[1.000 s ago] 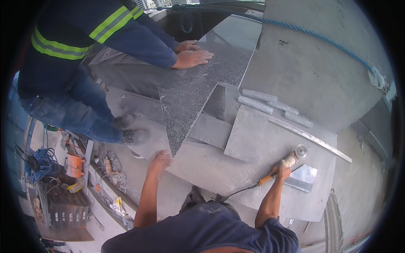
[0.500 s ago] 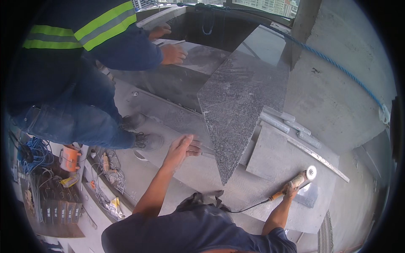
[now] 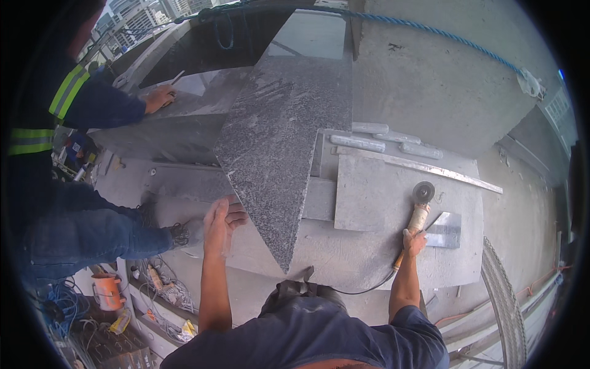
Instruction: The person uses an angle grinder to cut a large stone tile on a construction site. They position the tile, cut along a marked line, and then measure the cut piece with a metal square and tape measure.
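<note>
My right hand (image 3: 414, 242) grips an angle grinder (image 3: 418, 219) by its body, with its dark disc pointing away from me. A black cord runs from the grinder back toward my waist. My left hand (image 3: 222, 226) is held with its fingers apart, beside the slanted left edge of a speckled grey stone slab (image 3: 267, 141). Whether the fingertips touch the slab, I cannot tell. The slab tapers to a point near me. Just right of the grinder lies a small shiny dark stone piece (image 3: 445, 230).
At the left a co-worker in a dark top with reflective bands rests a hand (image 3: 161, 98) on another slab, holding a thin stick-like thing. Clear wrapped rolls (image 3: 356, 143) and a long pale bar (image 3: 430, 170) lie beyond the grinder. An orange bucket (image 3: 107, 292) and tangled cables stand lower left.
The view has swung, so the scene sits further left. The grinder now points more straight away from me, and its disc looks dark instead of bright. The co-worker has shifted left.
</note>
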`<state>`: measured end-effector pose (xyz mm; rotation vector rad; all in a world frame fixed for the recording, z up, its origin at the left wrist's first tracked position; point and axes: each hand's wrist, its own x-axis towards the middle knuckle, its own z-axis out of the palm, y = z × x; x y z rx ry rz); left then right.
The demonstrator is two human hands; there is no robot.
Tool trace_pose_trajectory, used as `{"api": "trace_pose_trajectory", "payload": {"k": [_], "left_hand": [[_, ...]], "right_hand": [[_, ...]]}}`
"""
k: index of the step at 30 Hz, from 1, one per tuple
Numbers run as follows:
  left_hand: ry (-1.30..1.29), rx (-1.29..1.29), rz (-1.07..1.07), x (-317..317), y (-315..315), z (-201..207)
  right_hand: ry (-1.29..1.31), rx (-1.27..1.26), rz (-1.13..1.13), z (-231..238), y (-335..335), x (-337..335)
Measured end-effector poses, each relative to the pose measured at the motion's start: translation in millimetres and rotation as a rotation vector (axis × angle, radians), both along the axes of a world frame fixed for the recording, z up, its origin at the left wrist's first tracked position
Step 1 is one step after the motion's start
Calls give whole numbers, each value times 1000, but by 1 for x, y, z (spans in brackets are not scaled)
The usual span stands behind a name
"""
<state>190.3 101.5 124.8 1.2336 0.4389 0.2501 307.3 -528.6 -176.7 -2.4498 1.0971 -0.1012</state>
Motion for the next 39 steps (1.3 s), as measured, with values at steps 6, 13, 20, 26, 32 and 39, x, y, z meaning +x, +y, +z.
{"api": "trace_pose_trajectory", "payload": {"k": [6, 13, 20, 26, 32, 39], "left_hand": [[-14, -46, 49, 18, -15, -10], [76, 134, 271, 39, -50, 51], [60, 244, 188, 54, -23, 39], [48, 209, 261, 60, -53, 57], [-105, 131, 31, 64, -21, 53], [-145, 432, -56, 77, 17, 44]], "right_hand": [[74, 1, 44, 28, 14, 4], [-64, -86, 112, 41, 30, -10], [-175, -64, 109, 30, 29, -3], [-296, 205, 129, -11, -2, -7], [-185, 30, 186, -20, -2, 6], [-242, 54, 96, -49, -2, 4]]}}
